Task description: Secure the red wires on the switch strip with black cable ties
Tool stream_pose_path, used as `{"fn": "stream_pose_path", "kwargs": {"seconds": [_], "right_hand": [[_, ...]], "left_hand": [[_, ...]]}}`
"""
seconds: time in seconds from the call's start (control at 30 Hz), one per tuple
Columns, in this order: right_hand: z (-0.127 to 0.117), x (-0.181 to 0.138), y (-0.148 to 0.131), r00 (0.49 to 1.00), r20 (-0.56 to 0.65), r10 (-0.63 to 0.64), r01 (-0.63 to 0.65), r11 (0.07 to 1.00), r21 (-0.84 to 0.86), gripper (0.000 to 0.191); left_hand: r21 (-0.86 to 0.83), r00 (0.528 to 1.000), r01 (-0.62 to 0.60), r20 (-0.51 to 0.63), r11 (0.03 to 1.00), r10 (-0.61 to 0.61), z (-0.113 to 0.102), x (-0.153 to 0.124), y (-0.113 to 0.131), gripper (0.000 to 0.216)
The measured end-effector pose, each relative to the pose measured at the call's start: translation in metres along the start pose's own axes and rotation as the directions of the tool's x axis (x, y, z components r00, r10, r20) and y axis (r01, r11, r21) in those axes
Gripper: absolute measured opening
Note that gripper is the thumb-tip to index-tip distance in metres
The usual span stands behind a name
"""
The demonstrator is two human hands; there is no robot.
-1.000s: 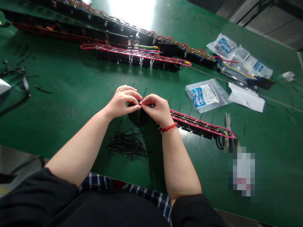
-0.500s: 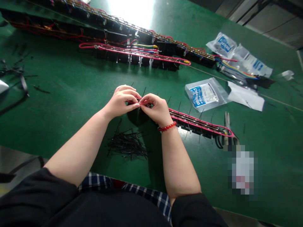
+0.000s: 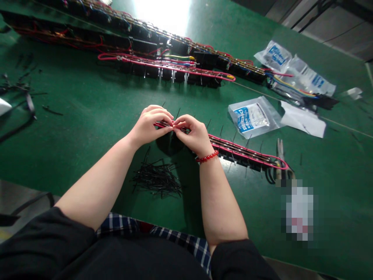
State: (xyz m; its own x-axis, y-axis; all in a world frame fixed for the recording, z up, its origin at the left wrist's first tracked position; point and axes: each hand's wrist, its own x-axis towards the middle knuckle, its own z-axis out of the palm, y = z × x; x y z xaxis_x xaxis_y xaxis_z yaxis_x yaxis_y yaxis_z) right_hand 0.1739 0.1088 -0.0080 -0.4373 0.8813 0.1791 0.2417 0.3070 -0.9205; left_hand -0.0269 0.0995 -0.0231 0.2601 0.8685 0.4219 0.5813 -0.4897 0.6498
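My left hand (image 3: 153,123) and my right hand (image 3: 192,134) meet at the fingertips over a long wiring strip (image 3: 239,148) with pink-red wires along a black base. Both hands are closed in a pinch, thumbs against fingers. What lies between the fingertips is too small and hidden to make out. Thin black ties (image 3: 178,112) stick out from the strip along its length. The strip's middle is covered by my right hand, and a short stretch shows beside my left fingers. Nearer my body lies a pile of loose black ties (image 3: 157,178).
Farther back lie another pink-wired strip (image 3: 175,68) and longer black wired assemblies (image 3: 163,37). To the right are a clear bag with a blue label (image 3: 252,116), white paper (image 3: 303,118) and cutting pliers (image 3: 279,149) touching the strip's end. Black scraps (image 3: 26,85) lie at the left.
Almost nothing differs. Both hands stay pinched at the same spot on the strip, with only a tiny shift of the fingers; the view has moved slightly.
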Motion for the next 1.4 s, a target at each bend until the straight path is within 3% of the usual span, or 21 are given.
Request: {"fn": "stream_pose_path", "kwargs": {"seconds": [0.5, 0.83, 1.13, 1.4], "right_hand": [[0.0006, 0.0005, 0.0050, 1.000, 0.026, -0.016, 0.016, 0.999, -0.027, 0.012], [-0.0004, 0.0013, -0.0023, 0.992, 0.040, -0.121, 0.127, 0.931, -0.342, 0.010], [0.0000, 0.0032, -0.0004, 0.987, 0.087, -0.136, 0.158, 0.917, -0.367, 0.007], [0.0008, 0.0036, 0.0004, 0.987, 0.081, -0.136, 0.156, 0.921, -0.356, 0.004]], "left_hand": [[-0.009, 0.998, -0.060, -0.022, 0.998, 0.060, 0.0007, 0.0000, -0.0016, 0.007], [-0.046, 0.998, -0.058, -0.034, 0.997, 0.057, -0.0007, 0.0005, -0.0034, 0.008], [-0.080, 1.000, 0.014, -0.017, 0.997, -0.015, -0.0032, 0.0005, 0.0009, 0.010], [-0.095, 1.000, -0.001, 0.022, 0.995, 0.004, -0.0050, 0.0016, -0.0007, 0.012]]}}
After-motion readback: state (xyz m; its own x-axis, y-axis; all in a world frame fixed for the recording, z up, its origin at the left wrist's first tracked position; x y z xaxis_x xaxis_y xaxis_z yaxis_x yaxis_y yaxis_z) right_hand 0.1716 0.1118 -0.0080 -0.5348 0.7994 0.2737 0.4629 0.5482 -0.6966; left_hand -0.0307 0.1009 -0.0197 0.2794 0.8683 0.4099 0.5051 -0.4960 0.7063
